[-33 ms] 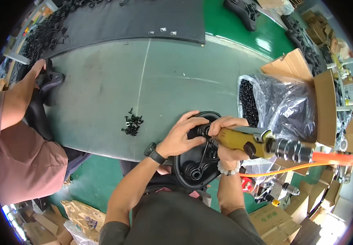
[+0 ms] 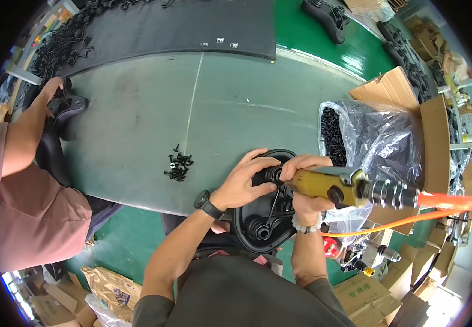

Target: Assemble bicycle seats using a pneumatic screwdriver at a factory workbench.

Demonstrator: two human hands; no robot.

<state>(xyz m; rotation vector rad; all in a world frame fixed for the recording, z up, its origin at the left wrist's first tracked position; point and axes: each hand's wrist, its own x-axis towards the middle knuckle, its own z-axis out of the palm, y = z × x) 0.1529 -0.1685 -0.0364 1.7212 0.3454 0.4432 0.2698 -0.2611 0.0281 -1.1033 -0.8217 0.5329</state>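
A black bicycle saddle (image 2: 247, 222) lies underside up, partly past the table's near edge, showing its coil springs and metal frame. My left hand (image 2: 248, 181) grips its far part, fingers and thumb closed around the black spring (image 2: 273, 174) at the tool's nose. In my right hand (image 2: 308, 203) is a yellow air screwdriver (image 2: 327, 186), held sideways with its nose at that spring. The bit's tip is hidden behind my fingers. An orange hose (image 2: 448, 201) runs from the tool's rear.
Black screws (image 2: 179, 167) lie in a small pile on the green table (image 2: 132, 125). At right stands a cardboard box (image 2: 434, 144) with a plastic bag of screws (image 2: 332, 136). A co-worker's hand (image 2: 55, 87) rests on another saddle (image 2: 72, 106) at left. A black mat (image 2: 165, 32) covers the far side.
The air screwdriver's rear end and hose have swung slightly toward the far side. My left hand keeps its place on the bicycle saddle.
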